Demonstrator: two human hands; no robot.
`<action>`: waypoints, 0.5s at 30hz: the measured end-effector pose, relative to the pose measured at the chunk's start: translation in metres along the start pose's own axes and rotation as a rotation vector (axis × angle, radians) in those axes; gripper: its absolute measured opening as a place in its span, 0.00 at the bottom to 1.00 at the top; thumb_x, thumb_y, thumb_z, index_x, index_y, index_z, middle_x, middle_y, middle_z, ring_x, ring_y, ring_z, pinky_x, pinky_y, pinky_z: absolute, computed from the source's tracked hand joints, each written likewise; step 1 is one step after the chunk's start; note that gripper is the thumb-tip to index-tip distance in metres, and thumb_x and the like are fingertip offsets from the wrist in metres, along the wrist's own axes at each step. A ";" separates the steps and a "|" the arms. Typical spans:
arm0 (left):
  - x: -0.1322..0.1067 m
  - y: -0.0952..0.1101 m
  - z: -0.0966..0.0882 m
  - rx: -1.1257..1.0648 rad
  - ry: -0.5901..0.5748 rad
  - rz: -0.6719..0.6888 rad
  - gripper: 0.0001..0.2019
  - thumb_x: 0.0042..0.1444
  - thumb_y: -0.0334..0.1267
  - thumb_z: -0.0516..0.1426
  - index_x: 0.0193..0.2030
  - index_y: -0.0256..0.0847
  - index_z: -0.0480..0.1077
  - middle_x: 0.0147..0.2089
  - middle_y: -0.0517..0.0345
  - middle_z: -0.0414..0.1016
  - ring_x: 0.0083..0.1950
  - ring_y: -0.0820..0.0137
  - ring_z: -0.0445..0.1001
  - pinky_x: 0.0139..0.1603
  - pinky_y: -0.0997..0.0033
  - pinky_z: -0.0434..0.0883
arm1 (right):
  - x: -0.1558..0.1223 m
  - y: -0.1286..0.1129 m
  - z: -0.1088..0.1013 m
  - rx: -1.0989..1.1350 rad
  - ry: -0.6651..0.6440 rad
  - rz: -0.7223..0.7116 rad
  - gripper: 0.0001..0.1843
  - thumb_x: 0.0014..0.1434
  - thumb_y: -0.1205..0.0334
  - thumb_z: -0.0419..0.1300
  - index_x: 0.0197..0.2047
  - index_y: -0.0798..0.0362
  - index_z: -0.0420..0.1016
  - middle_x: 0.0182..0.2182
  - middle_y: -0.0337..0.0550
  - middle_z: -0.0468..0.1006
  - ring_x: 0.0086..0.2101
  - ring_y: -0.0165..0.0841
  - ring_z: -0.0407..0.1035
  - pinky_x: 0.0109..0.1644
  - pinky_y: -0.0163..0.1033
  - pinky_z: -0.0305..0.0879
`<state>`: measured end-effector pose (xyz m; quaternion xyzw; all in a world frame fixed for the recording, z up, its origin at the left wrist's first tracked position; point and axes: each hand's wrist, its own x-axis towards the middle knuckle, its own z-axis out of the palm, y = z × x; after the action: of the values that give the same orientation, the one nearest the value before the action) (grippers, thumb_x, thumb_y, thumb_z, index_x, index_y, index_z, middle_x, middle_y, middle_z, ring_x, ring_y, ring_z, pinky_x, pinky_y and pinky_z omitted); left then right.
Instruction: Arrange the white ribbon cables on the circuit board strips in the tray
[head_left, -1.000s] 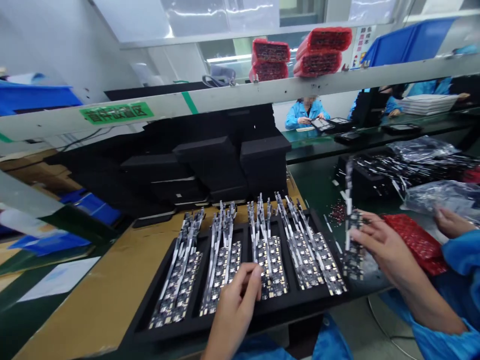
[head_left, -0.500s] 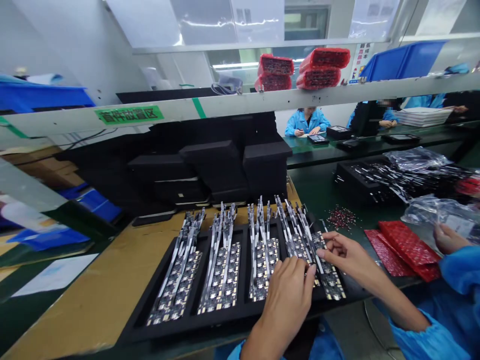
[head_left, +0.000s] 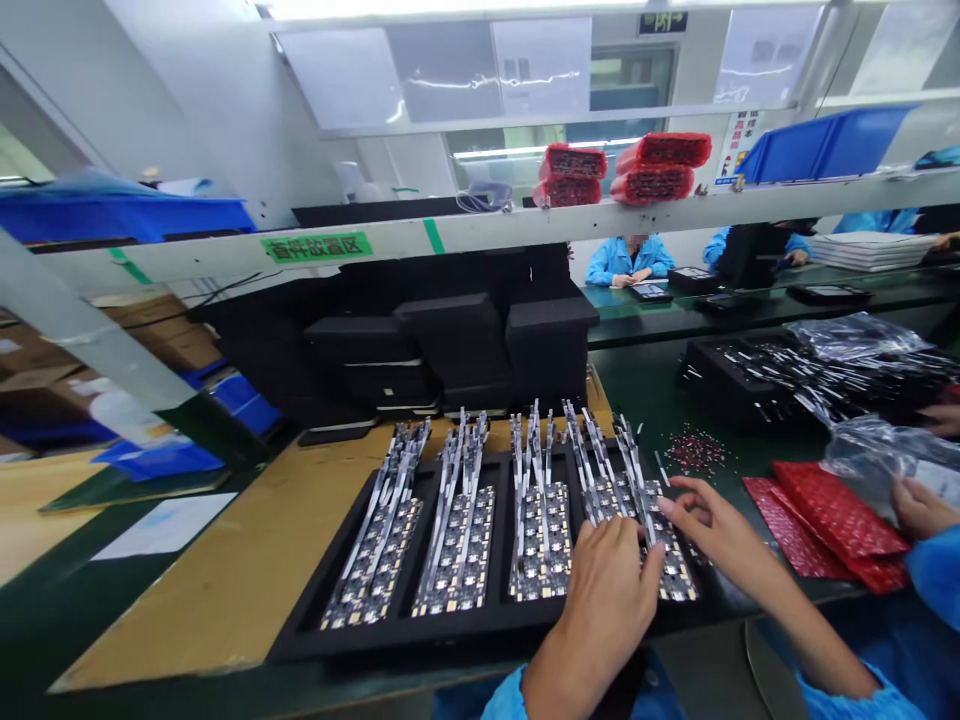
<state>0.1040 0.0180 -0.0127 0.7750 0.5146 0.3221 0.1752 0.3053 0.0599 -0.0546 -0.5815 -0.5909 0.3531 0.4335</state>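
A black foam tray (head_left: 450,632) holds stacks of circuit board strips (head_left: 451,560) in its compartments, with thin silvery ribbon cables (head_left: 534,440) sticking out past their far ends. My left hand (head_left: 611,595) rests over the lower part of the fourth stack. Its fingers bend downward with the thumb apart, and the fingertips are partly hidden. At the tray's right side lies another circuit board strip (head_left: 679,570), slightly slanted. My right hand (head_left: 712,525) is beside that strip's upper end, thumb and index finger apart; whether they touch it I cannot tell.
Red bubble-wrap pouches (head_left: 836,520) lie at right, near another person's hand (head_left: 922,510) and clear plastic bags (head_left: 874,455). Small red pieces (head_left: 697,448) are scattered behind my right hand. A black foam block (head_left: 735,375) holds many cables. Black foam stacks (head_left: 457,345) stand behind the tray.
The camera view has shifted, so the scene sits further right and lower. My right hand has drawn back slightly from the rightmost strip. My left thumb is further from its fingers.
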 end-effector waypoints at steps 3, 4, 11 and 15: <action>0.000 0.000 0.004 -0.031 0.013 -0.016 0.04 0.64 0.42 0.55 0.42 0.52 0.70 0.37 0.46 0.77 0.39 0.44 0.75 0.41 0.46 0.66 | 0.006 0.005 0.000 0.053 -0.029 0.017 0.27 0.61 0.39 0.75 0.56 0.47 0.86 0.34 0.39 0.85 0.34 0.44 0.83 0.38 0.45 0.80; 0.000 0.000 0.005 -0.038 0.015 -0.028 0.04 0.63 0.43 0.55 0.42 0.52 0.70 0.37 0.46 0.78 0.39 0.44 0.75 0.40 0.46 0.66 | 0.009 0.006 0.000 0.062 -0.015 0.017 0.27 0.59 0.39 0.76 0.55 0.46 0.88 0.37 0.41 0.87 0.40 0.46 0.84 0.43 0.46 0.81; 0.002 0.002 0.006 -0.014 0.013 -0.080 0.02 0.63 0.44 0.56 0.40 0.52 0.68 0.37 0.50 0.78 0.38 0.47 0.76 0.37 0.51 0.66 | 0.022 0.010 -0.001 0.160 -0.050 0.027 0.21 0.57 0.42 0.80 0.48 0.46 0.93 0.48 0.47 0.91 0.52 0.50 0.83 0.60 0.50 0.77; 0.002 0.003 0.005 0.010 -0.018 -0.052 0.07 0.65 0.43 0.54 0.35 0.50 0.69 0.34 0.51 0.79 0.37 0.49 0.77 0.39 0.52 0.65 | 0.028 0.009 -0.001 0.243 -0.099 0.072 0.27 0.45 0.43 0.86 0.43 0.48 0.91 0.40 0.44 0.91 0.43 0.47 0.83 0.53 0.48 0.78</action>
<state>0.1099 0.0189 -0.0138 0.7652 0.5346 0.3080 0.1841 0.3106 0.0878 -0.0597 -0.5276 -0.5433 0.4654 0.4582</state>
